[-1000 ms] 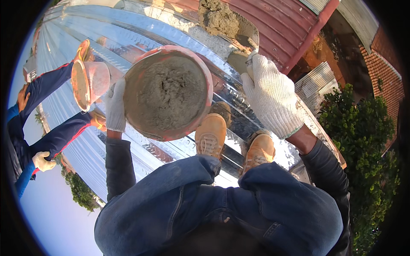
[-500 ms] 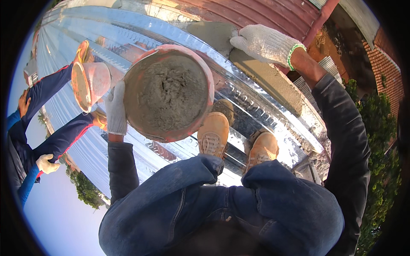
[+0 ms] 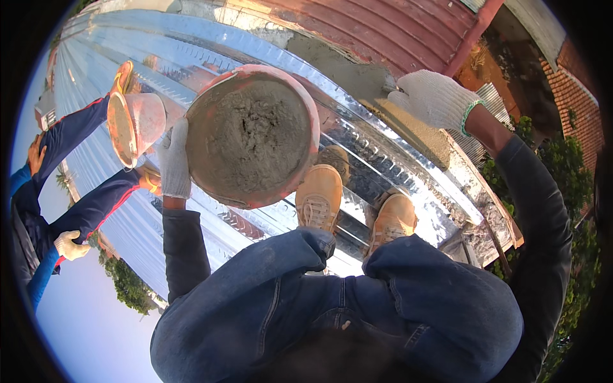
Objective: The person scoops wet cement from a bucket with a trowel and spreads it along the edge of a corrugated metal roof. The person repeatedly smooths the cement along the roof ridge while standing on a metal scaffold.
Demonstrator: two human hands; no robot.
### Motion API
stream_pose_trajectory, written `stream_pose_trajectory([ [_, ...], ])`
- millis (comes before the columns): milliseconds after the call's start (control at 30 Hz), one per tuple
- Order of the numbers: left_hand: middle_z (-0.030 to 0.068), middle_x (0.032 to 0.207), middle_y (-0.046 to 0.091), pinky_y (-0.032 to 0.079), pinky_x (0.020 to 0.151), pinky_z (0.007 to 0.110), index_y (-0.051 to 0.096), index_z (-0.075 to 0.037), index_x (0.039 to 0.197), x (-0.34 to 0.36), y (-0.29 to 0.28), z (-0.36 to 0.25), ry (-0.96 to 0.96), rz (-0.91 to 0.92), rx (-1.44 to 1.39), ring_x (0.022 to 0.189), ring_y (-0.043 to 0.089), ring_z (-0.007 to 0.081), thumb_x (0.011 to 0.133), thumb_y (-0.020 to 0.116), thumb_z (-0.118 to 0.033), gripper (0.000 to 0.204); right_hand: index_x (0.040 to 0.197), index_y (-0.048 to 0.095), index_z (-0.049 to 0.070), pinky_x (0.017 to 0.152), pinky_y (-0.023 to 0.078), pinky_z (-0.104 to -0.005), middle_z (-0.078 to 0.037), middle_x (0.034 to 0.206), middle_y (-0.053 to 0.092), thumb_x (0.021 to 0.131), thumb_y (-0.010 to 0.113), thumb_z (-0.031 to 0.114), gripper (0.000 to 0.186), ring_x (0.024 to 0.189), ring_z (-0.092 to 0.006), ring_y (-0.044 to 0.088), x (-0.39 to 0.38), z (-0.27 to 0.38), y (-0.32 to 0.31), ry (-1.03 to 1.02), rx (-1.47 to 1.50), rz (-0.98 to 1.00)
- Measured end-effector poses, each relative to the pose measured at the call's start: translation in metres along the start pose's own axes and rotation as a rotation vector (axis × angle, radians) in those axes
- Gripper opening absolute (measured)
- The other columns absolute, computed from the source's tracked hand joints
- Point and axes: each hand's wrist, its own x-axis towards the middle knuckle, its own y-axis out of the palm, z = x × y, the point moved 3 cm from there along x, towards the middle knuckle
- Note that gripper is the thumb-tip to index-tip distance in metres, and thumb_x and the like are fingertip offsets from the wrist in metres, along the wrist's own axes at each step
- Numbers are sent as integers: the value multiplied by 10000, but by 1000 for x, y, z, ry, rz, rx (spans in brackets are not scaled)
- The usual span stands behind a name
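My left hand, in a white knit glove, grips the side of a red bucket filled with wet grey mortar. My right hand, also gloved, is curled over the concrete ledge beside a strip of fresh mortar; the trowel seen in it earlier is mostly hidden behind the glove. My tan shoes rest on shiny corrugated metal roofing, just right of and below the bucket.
At left another person sits with legs stretched out, a second mortar-stained bucket between their feet. Beyond the ledge are a red metal roof, tiled roofs and trees below.
My right hand swung up over the ledge, then back rightward. The mortar lump on the trowel is gone from view, with smeared mortar along the ledge. The bucket stays held in place.
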Motion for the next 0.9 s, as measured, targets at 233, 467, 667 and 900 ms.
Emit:
stream_pose_trajectory([
  [233,2,1136,745,547,892,289,786,-3,1254,-7,15,-7,91,-63,-67,1009,659,96,1141,731,-373,390,1223,755,15,903,639,-560,-247,1004,792,1148,520,419,473,995,-436,796,-53,-23,39,123,-17,-4],
  [467,4,1111,747,547,886,286,788,-3,1213,-11,7,-3,117,-67,-67,998,661,95,1138,736,-356,365,1083,694,32,796,581,-545,-211,881,699,1118,645,356,330,871,-431,744,-117,-41,37,202,5,-276],
  [667,0,1084,751,536,876,268,798,-11,1209,-52,37,-37,154,-42,-107,963,651,80,1139,743,-332,333,1171,698,57,755,584,-488,-162,940,694,1042,771,269,259,843,-385,738,-120,28,-7,-126,-9,-606],
  [900,-31,987,722,504,802,262,821,16,1190,-79,56,-46,237,-68,78,911,584,54,1132,755,-348,374,1181,720,57,750,614,-503,-153,884,728,1097,714,342,297,797,-366,765,-71,110,-6,-228,-37,-302],
])
